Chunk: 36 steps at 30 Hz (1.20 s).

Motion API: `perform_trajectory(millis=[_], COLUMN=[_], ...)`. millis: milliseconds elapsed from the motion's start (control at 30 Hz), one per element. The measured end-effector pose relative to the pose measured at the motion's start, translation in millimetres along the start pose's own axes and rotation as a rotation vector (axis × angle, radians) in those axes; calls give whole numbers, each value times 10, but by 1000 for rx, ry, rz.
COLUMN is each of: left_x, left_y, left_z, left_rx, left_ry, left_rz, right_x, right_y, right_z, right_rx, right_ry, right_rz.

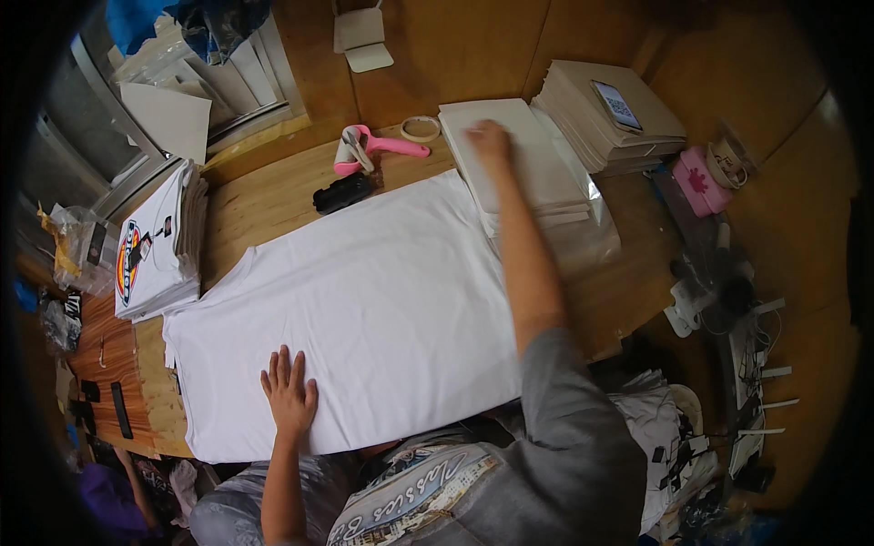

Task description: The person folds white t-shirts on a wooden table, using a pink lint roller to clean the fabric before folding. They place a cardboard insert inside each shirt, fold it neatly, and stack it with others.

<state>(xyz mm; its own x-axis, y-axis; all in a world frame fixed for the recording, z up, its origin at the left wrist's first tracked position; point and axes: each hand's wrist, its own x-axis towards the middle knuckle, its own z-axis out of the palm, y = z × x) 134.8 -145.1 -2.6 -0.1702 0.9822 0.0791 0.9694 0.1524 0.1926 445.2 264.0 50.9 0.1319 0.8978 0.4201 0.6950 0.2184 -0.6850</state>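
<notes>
A white T-shirt (364, 309) lies spread over the wooden table in front of me, with faint wrinkles. My left hand (289, 399) rests flat on its near part, fingers stretched out. At the far right of the shirt, my right hand (490, 144) is over a stack of pale cardboard sheets (533, 173). Its fingers are smeared by motion, so I cannot make out whether they grip the top sheet. Clear plastic (596, 238) sticks out beneath that stack on its right side.
Folded printed T-shirts (150, 241) are piled at the left. Beyond the white shirt lie a pink-handled tool (396, 146), a tape roll (420, 129) and a black object (342, 193). A phone (616, 105) sits on another cardboard stack (569, 109). A pink box (701, 180) stands far right.
</notes>
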Motion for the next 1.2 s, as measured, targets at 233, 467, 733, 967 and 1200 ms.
perform_trajectory(millis=[233,467,733,967,1200], left_x=[82,1412,2684,2906,2924], left_y=[183,1936,2918,2891,2877], left_z=[7,159,756,792,899], left_rx=[-102,-1071,-1016,-751,-986], left_ry=[121,-183,-407,-446,-526], left_rz=[-50,11,-308,-201,-252], right_x=[-53,-2,-60,-44,-240], right_y=[2003,2282,2194,2342,2172], right_z=[-1534,-1497,-1690,-1609,-1580], right_rx=[-659,-220,116,369,739], right_ry=[-87,-385,-584,-645,-618], right_rz=[430,377,737,752,659])
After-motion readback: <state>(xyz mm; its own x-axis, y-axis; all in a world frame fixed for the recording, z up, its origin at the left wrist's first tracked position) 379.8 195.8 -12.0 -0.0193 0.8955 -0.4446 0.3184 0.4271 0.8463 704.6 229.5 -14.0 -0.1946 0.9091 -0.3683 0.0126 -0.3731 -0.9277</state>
